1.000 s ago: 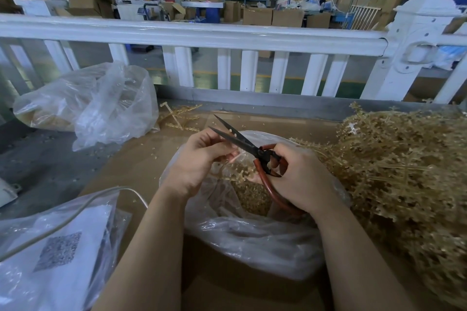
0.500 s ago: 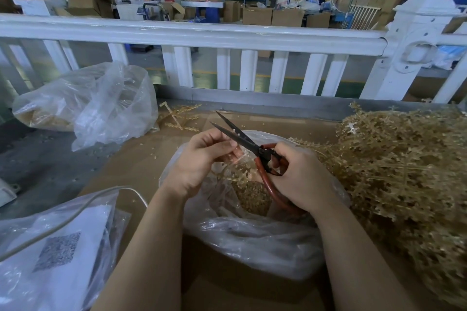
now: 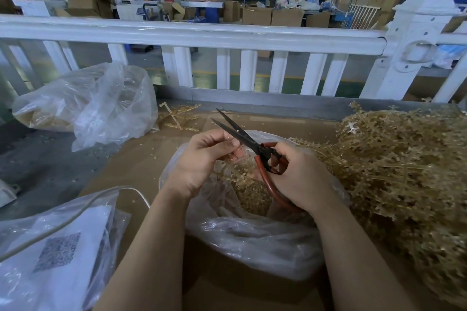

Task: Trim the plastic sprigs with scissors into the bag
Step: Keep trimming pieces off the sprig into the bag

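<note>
My left hand point(image 3: 202, 159) pinches a tan plastic sprig point(image 3: 240, 171) over the open mouth of a clear plastic bag point(image 3: 252, 240). Cut tan pieces lie inside the bag. My right hand point(image 3: 300, 179) grips the red handles of black-bladed scissors point(image 3: 242, 136). The blades are parted and point up and to the left, just above my left fingertips. A large heap of untrimmed tan sprigs point(image 3: 404, 166) lies to the right of the bag.
A brown cardboard sheet point(image 3: 131, 159) covers the table. Another clear bag point(image 3: 96, 106) sits at the back left, a bag with a printed sheet point(image 3: 55, 255) at the front left. A white railing point(image 3: 227, 35) runs along the far edge. A few loose sprigs point(image 3: 177, 116) lie behind.
The scissors have tilted up a little and their blades have opened slightly. My left hand has shifted the sprig slightly. Both hands stay over the bag.
</note>
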The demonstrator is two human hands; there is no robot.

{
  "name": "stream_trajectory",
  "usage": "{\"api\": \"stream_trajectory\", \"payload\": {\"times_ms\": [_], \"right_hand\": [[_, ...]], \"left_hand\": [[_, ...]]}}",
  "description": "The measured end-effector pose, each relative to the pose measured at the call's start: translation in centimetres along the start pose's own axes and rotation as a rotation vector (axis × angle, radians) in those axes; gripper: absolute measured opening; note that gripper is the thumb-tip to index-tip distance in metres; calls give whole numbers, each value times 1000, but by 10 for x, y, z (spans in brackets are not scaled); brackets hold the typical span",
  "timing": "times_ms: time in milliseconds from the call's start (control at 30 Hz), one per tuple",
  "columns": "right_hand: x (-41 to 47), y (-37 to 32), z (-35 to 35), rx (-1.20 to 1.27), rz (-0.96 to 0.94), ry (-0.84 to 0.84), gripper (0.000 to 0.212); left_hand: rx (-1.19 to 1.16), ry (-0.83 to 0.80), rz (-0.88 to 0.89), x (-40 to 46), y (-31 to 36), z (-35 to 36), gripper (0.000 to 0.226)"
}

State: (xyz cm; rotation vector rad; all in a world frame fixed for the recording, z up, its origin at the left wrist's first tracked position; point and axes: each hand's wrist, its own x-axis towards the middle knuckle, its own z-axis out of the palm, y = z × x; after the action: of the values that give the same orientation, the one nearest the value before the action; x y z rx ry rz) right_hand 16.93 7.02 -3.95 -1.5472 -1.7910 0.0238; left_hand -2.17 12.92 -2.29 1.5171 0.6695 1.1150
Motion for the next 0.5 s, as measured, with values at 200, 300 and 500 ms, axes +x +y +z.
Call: {"api": "stream_trajectory", "payload": {"times_ms": [200,300,500], "right_hand": [[-1,2,1,-4,-23,2,35],[-2,2,0,11,-34,-2,31],[-2,-1,-1,50,-28,-16,42]], "left_hand": [[-10,-3,8,-1,1,0,16],[-18,-4,0,0,1,0,14],[-21,-13,2,-1,2,0,13]]}}
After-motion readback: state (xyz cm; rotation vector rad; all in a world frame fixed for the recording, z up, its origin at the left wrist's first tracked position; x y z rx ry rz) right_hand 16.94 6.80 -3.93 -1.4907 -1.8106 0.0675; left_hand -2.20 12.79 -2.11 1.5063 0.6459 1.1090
